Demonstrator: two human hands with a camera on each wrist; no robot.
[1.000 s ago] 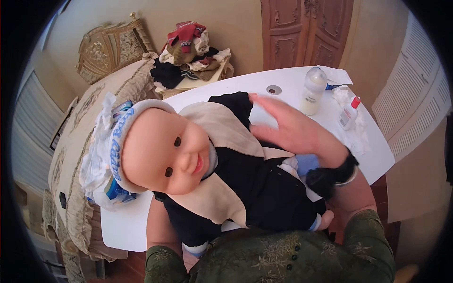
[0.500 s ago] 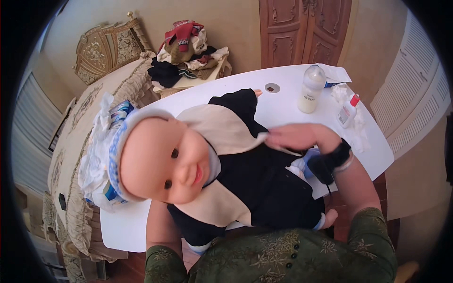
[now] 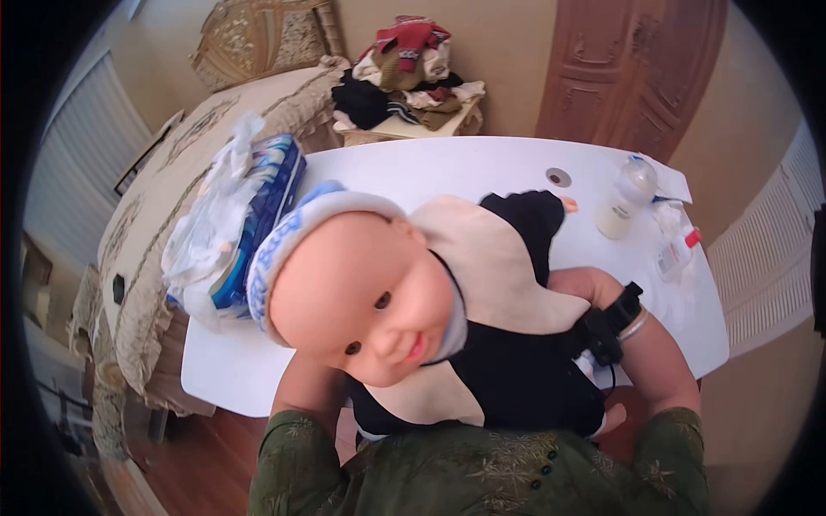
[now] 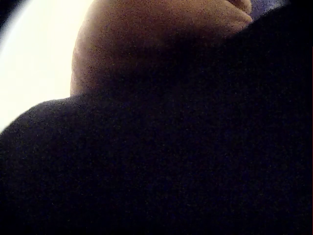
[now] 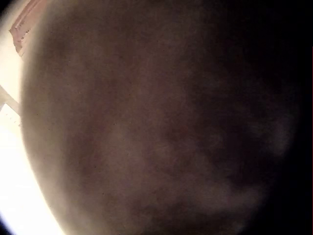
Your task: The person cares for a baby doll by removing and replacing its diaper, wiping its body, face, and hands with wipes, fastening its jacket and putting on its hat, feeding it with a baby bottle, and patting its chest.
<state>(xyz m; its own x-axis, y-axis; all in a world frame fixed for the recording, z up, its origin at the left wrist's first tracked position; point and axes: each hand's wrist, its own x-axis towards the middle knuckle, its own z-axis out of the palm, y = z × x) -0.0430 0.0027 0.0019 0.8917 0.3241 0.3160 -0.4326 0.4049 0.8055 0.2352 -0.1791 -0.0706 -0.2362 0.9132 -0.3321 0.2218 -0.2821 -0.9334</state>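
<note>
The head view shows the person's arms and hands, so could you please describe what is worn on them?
Both sleeves are dark green with a pale leaf-like pattern, ending near the elbows. The right arm wears a black strap, a boxy black device, a thin dark cable and a pale bangle. No glove shows on the right hand's visible part; the left wrist is hidden here.

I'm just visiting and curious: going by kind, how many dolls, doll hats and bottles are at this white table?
Dolls: 1, the baby doll
Doll hats: 1, the white-and-blue hat
Bottles: 2, the feeding bottle and the red-capped bottle
Total: 4
</note>
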